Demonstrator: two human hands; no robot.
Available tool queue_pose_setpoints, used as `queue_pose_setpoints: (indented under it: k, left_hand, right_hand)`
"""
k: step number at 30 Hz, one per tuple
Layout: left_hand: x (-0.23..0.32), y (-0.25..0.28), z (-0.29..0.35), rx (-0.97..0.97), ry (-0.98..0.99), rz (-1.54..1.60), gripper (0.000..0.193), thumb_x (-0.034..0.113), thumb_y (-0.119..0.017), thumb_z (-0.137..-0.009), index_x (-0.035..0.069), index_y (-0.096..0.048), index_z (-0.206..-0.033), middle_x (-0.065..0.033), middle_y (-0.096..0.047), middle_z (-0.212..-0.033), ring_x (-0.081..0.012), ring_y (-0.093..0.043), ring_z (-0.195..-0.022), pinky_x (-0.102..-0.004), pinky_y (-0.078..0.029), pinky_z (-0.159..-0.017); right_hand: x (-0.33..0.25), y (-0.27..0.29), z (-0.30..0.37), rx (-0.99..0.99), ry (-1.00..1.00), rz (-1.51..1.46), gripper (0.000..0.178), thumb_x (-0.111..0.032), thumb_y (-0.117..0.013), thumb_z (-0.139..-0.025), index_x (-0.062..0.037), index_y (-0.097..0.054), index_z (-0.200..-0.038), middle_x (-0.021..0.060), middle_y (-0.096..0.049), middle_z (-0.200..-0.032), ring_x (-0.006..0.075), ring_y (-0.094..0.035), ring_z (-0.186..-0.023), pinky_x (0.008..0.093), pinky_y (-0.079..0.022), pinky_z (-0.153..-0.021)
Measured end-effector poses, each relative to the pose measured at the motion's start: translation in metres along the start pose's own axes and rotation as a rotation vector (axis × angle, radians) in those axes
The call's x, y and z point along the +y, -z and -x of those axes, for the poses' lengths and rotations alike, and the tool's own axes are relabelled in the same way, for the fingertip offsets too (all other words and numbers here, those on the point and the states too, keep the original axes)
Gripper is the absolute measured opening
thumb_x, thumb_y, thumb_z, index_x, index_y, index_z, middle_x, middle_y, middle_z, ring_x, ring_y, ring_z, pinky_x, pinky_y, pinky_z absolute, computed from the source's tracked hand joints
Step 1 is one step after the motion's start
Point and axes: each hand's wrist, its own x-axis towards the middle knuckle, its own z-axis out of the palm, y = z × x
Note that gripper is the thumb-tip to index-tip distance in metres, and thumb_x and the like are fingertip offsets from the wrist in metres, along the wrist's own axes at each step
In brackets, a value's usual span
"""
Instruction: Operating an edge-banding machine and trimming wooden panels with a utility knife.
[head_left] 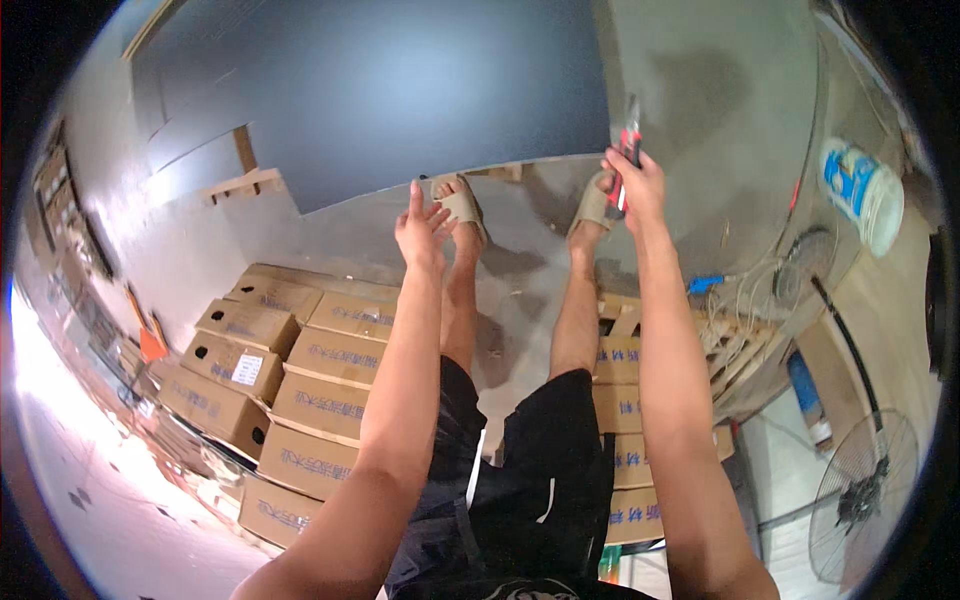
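Observation:
My right hand (637,187) is closed around a red-and-black utility knife (630,143), its metal tip pointing away from me. It is beside the near right corner of a large dark grey panel (430,90) on the floor. My left hand (420,230) has its fingers apart and holds nothing. It hovers by the panel's near edge, with the thumb side close to a small dark spot there; contact cannot be made out. Below the edge, light wooden pieces (250,183) stick out at the left.
Stacked cardboard boxes (330,360) lie behind my legs on both sides. At right are a white-and-blue bucket (860,195), coiled cable (745,300), a blue connector (705,284) and a standing fan (862,495). An orange-handled tool (150,340) leans at left. My sandalled feet straddle the floor near the panel.

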Motion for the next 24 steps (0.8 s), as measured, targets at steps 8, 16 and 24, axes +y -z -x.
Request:
queue_pose_setpoints:
  k: [8, 16, 24]
  left_hand:
    - [0.029, 0.036, -0.027, -0.042, 0.095, 0.441, 0.072, 0.049, -0.068, -0.087, -0.003, -0.044, -0.131, -0.0185, -0.055, -0.117, -0.0317, -0.056, -0.108, -0.0438, -0.051, -0.093]
    - [0.083, 0.112, -0.01, -0.41, 0.006, 0.833, 0.032, 0.018, -0.062, -0.094, 0.0, -0.059, -0.119, -0.0102, -0.062, -0.122, -0.0251, -0.056, -0.114, -0.0398, -0.044, -0.103]
    - [0.215, 0.253, 0.139, -0.142, -0.133, 0.358, 0.024, 0.011, -0.066, -0.086, -0.002, -0.067, -0.106, -0.012, -0.068, -0.108, -0.0227, -0.064, -0.099, -0.0356, -0.052, -0.088]
  right_hand:
    - [-0.006, -0.023, 0.072, -0.02, -0.055, 0.142, 0.012, -0.011, -0.065, -0.09, -0.0044, -0.061, -0.098, 0.0002, -0.06, -0.073, 0.008, -0.055, -0.059, 0.0237, -0.044, -0.054]
    - [0.005, -0.059, 0.196, -0.131, -0.103, 0.161, 0.01, -0.012, -0.063, -0.093, -0.0055, -0.056, -0.093, -0.0004, -0.057, -0.07, 0.0071, -0.053, -0.058, 0.0225, -0.042, -0.052]
    - [-0.024, -0.058, 0.314, -0.223, -0.164, 0.021, 0.022, -0.02, -0.06, -0.096, -0.0016, -0.059, -0.109, 0.0042, -0.065, -0.086, 0.0091, -0.057, -0.065, 0.0229, -0.046, -0.058]
